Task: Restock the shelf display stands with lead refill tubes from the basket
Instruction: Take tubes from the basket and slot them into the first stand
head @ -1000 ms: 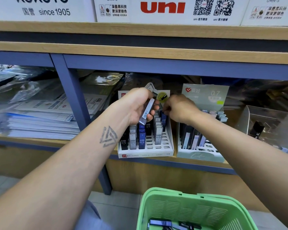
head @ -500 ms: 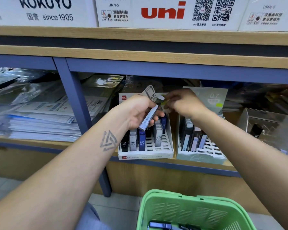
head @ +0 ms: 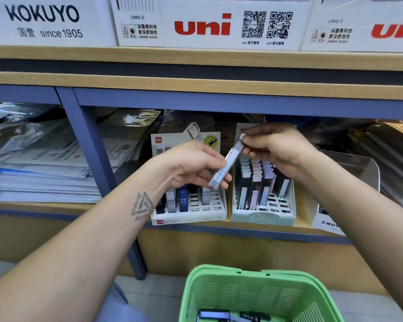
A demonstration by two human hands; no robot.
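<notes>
Stationery shop shelving fills the head view, with Kokuyo and uni boxes (head: 203,24) lined along the wooden shelf (head: 196,58) above both hands. A person holds one lead refill tube (head: 228,162) aslant between two hands: the left hand (head: 196,166) grips its lower end with curled fingers, while the right hand (head: 275,147) pinches its white top cap. Directly below the left hand stands a white display stand (head: 189,213) holding HB 0.5 tubes, with many slots free. Below the right hand sits a pale green display stand (head: 263,216), packed with pastel tubes. A green basket (head: 219,289) waits nearest the person, beneath both forearms, with a few dark tubes visible inside. Stacked paper packs (head: 44,182) lie far out beyond the left hand. The tube looks light, rigid and smooth-sided, likely slippery plastic; a pinch near the capped end, steadied at the base, should guide it into a slot.
</notes>
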